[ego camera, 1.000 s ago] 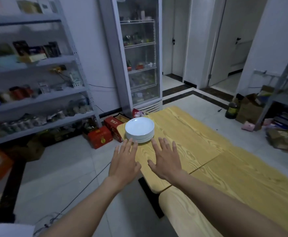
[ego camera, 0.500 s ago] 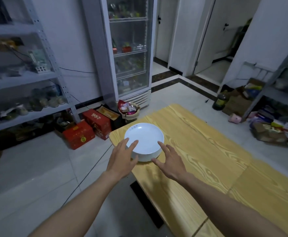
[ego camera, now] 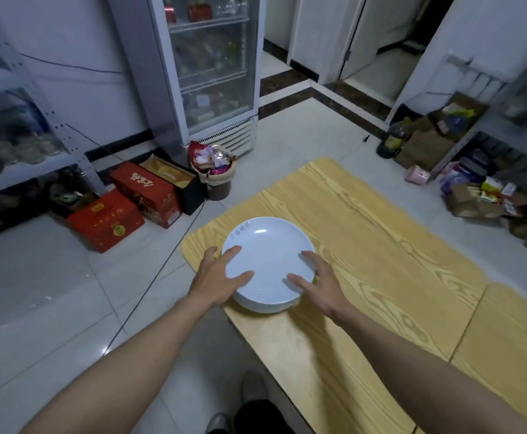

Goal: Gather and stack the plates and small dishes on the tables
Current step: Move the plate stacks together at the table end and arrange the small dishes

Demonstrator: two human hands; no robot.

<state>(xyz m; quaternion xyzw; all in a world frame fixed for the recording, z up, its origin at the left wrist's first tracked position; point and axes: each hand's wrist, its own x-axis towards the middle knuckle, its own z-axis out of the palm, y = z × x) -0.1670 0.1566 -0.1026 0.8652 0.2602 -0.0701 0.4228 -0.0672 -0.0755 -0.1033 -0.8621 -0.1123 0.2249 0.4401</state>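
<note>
Plates: stack of plates (ego camera: 268, 261), white, sitting on the near left corner of the counter (ego camera: 381, 245), close to its edge.
Grip, left side: left hand (ego camera: 216, 278) clasped on the left rim, thumb laid over the top plate, one finger along the rim, the rest hidden under it.
Grip, right side: right hand (ego camera: 320, 281) clasped on the opposite rim, thumb on top, fingers wrapped round the side.
Step in hand: most likely taking hold of the whole stack to lift or carry it.
Doing it well: fingers right under the bottom plate, thumbs pressing down, even squeeze from both sides, straight level lift.
Risk: smooth glazed plates, apt to slide on one another if tilted; floor (ego camera: 52, 277) just past the corner.
Surface: pale wood grain, rounded corners; a second counter of the same kind butted against it on the right.
Room: glass-door fridge (ego camera: 212, 67) ahead, full bin (ego camera: 213, 170) and red boxes (ego camera: 105, 219) on the grey tiles, metal shelves (ego camera: 21, 164) at left, cardboard boxes (ego camera: 475, 198) at right.
</note>
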